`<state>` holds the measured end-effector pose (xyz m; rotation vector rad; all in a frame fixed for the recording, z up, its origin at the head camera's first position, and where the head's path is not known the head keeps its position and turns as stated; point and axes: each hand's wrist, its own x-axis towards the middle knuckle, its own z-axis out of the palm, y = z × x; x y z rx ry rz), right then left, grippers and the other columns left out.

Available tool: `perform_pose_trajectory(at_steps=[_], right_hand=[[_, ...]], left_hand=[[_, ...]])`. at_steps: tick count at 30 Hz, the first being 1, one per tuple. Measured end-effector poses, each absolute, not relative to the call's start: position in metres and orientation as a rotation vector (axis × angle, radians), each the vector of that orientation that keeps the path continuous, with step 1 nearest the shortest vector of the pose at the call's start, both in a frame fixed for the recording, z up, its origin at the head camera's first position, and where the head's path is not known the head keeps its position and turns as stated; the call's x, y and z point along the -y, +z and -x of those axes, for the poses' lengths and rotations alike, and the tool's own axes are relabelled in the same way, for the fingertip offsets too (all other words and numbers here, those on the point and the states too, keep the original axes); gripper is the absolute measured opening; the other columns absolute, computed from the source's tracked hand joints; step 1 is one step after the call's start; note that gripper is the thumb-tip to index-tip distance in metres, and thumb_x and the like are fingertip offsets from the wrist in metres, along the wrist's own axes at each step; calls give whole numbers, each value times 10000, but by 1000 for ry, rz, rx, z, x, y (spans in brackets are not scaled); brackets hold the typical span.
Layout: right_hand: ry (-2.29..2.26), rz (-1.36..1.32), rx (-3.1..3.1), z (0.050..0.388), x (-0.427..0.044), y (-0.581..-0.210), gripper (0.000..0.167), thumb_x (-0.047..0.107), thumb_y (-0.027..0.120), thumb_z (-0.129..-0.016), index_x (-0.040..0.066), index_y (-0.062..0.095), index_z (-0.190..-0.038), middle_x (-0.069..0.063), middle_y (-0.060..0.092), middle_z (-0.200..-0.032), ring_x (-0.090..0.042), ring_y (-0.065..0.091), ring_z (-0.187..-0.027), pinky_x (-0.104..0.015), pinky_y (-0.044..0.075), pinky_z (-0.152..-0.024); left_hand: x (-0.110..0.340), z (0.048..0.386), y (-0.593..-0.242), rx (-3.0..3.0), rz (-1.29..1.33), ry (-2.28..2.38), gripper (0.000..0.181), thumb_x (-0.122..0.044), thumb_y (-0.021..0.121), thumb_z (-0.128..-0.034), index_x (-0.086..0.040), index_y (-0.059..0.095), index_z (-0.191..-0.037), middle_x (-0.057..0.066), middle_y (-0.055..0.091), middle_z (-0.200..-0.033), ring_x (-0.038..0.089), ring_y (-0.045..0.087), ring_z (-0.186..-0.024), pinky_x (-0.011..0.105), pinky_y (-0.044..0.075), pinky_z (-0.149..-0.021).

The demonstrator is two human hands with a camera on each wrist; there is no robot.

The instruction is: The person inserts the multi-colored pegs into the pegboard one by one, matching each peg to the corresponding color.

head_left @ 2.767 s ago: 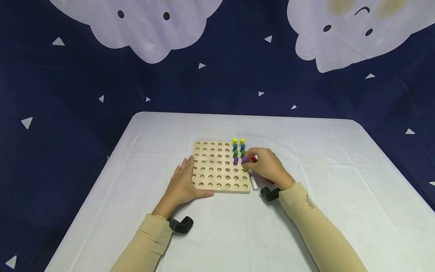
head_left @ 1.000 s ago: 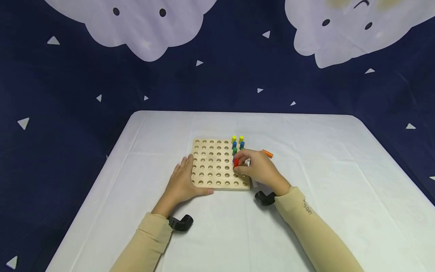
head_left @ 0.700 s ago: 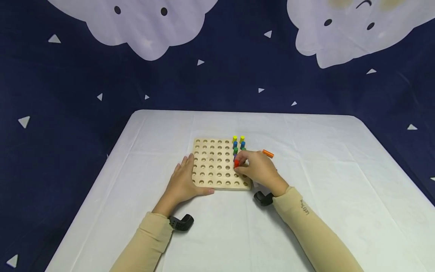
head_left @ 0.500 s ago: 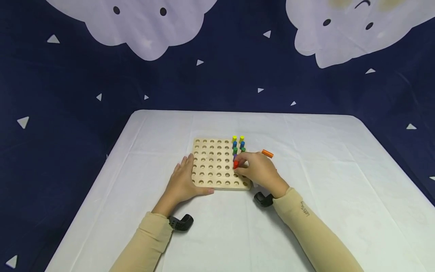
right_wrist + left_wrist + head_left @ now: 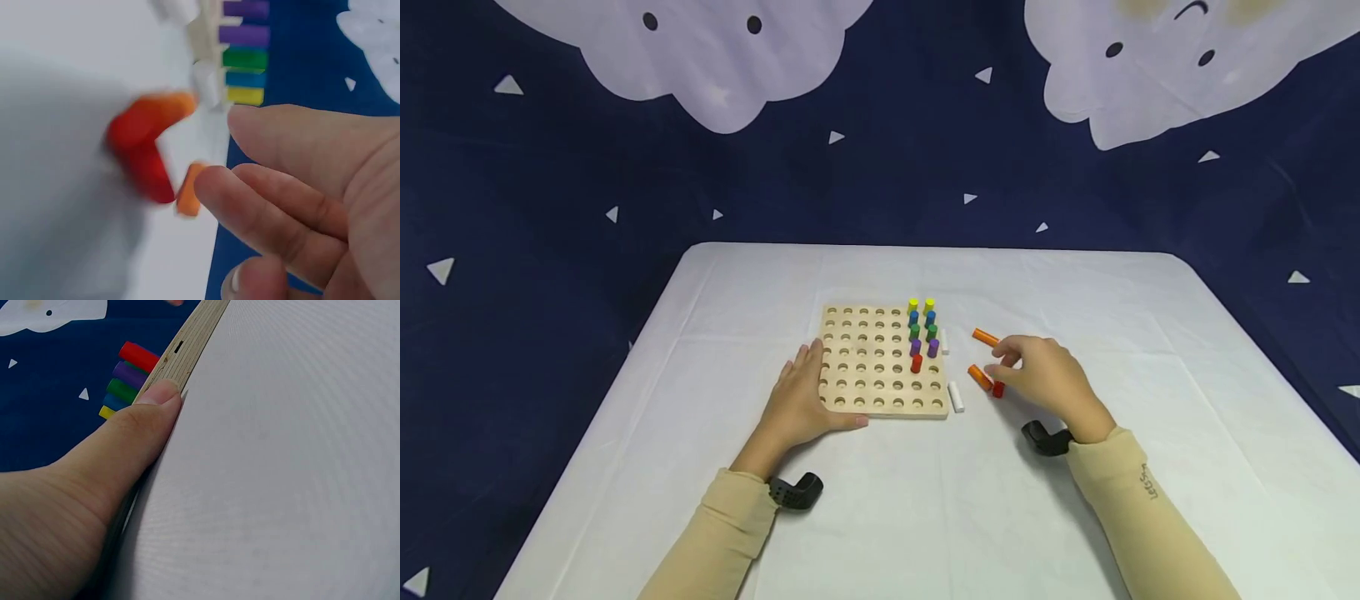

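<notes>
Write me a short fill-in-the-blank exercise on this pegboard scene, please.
The hand touching the wooden board is the person's ____ one.
The pegs standing between the blue pegs and the purple pegs are ____.
The peg standing alone in its row is ____.
The head view shows ____ loose orange pegs.

Missing words: left; green; red; two.

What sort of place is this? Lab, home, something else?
Probably a staged tabletop setup, though a playroom is possible: dark blue backdrop printed with clouds and triangles, white-covered table, and a wooden pegboard on it.
</notes>
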<state>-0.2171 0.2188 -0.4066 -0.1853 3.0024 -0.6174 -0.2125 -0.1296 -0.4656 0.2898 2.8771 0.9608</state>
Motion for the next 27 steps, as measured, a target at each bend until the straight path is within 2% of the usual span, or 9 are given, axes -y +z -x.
perform_pose_trajectory(at_steps=[8,16,22,27], right_hand=[[-532,72,-2909,212,-229,-411,227,386,744,-855,159,738,-870,57,696,-747,-151,587,-682,-278,417,-564],[-494,91,-2896,216,-225,-411,195,314,751,-847,137,727,-925,48,739,-829,-155,616,-740,-301,446,-623],[-411,128,-2918,220,-220,-412,175,239,749,-838,121,729,-966,1,712,-854,-182,604,-736,-322,458,-605],[-377,187,-2960,221,-219,-415,144,190,734,-872,109,737,-991,-40,717,-897,-201,614,-741,-361,495,-603]], left_hand=[[130,213,-465,-2875,-287,960,1479,-665,880,-533,-18,74,-1590,228,135,-1646,354,85,-1549,486,62,-1276],[130,212,-465,-2872,-287,959,1478,-666,879,-537,-18,70,-1590,227,139,-1646,352,84,-1550,475,56,-1278],[130,212,-466,-2875,-294,966,1475,-662,881,-537,-7,78,-1587,236,144,-1642,363,88,-1547,488,61,-1276],[129,212,-464,-2882,-302,962,1474,-658,883,-535,3,87,-1584,241,146,-1640,361,96,-1547,481,62,-1278]])
